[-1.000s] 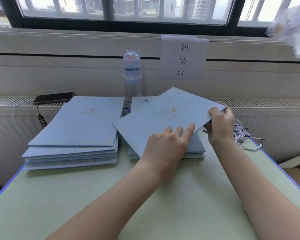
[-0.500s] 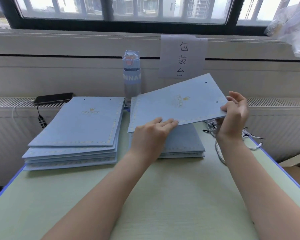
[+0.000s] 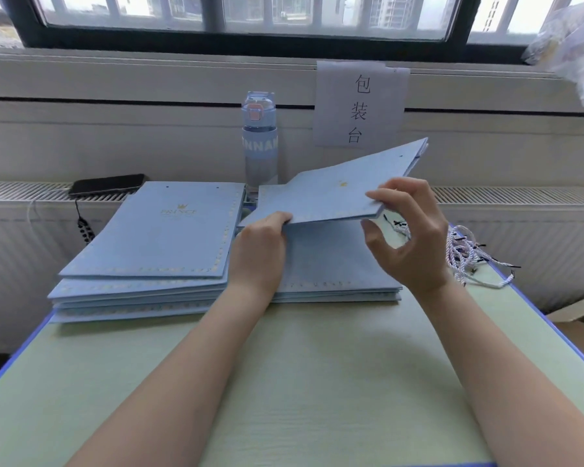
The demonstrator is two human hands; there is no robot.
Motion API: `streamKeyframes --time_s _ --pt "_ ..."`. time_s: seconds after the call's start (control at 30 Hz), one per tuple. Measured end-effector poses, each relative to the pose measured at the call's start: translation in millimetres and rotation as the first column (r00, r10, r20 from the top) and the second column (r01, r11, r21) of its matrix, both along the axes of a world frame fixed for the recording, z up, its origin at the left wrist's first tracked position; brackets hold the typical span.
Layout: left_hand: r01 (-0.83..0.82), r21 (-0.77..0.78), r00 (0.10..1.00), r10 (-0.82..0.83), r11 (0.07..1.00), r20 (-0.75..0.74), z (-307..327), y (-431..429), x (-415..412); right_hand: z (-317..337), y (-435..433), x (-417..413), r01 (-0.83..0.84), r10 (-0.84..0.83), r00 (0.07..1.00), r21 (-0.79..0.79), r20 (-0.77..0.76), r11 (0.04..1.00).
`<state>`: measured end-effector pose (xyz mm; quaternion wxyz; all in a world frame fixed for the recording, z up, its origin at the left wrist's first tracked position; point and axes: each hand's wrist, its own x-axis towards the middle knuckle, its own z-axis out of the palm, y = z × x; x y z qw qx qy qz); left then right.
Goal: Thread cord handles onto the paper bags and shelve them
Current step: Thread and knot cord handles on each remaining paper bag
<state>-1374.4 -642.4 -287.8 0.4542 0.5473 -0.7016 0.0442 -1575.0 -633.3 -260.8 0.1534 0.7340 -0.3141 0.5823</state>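
Paper bag (image 3: 334, 193) now lifted off stack (image 3: 334, 264) beneath our hands, punched end tilted up and away. Left hand (image 3: 257, 251) pinches near corner; right hand (image 3: 412, 237) curls over other corner, thumb beneath. Cords (image 3: 469, 254) lie just right of right hand; we judge threading next

two bare, slender forearms with a bare left hand (image 3: 260, 254) and right hand (image 3: 415, 241)

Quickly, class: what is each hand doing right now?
Left hand: grips the lifted paper bag at its near edge.
Right hand: pinches the same bag's right corner.
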Motion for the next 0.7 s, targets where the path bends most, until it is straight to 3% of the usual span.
streamKeyframes --time_s 0.1,0.23,0.3,0.37,0.43,0.53,0.7 --pt "-0.021 0.029 0.998 0.022 0.999 -0.058 0.4 -4.3 5.3 -0.7 -2.3 2.2 0.079 -0.084 0.996 -0.125 -0.036 0.989" --pt "0.033 -0.065 0.998 -0.036 0.997 -0.042 4.3 -2.2 2.2 5.3 -1.7 0.3 0.206 -0.219 0.976 -0.336 -0.002 0.919" --pt "0.063 -0.083 0.998 -0.063 0.995 0.002 4.6 -2.5 -1.8 8.5 2.1 0.5 0.22 -0.247 0.969 -0.384 -0.021 0.897" --pt "0.078 -0.008 0.997 -0.078 0.997 0.018 2.7 -4.5 -5.0 7.1 2.6 3.4 0.189 -0.233 0.97 -0.383 -0.071 0.904" --pt "0.106 0.069 0.994 -0.104 0.992 -0.032 -0.3 -7.0 -4.1 1.6 1.3 10.7 0.138 -0.189 0.973 -0.323 -0.133 0.936" --pt "0.249 0.023 0.965 -0.246 0.968 -0.09 1.7 -5.5 -0.4 -10.2 -0.9 20.3 0.048 -0.072 0.979 -0.127 -0.19 0.991" --pt "0.421 -0.026 0.904 -0.417 0.907 0.096 3.2 -6.7 9.3 -25.9 -5.4 24.6 -0.067 0.107 0.981 0.236 -0.162 0.969"
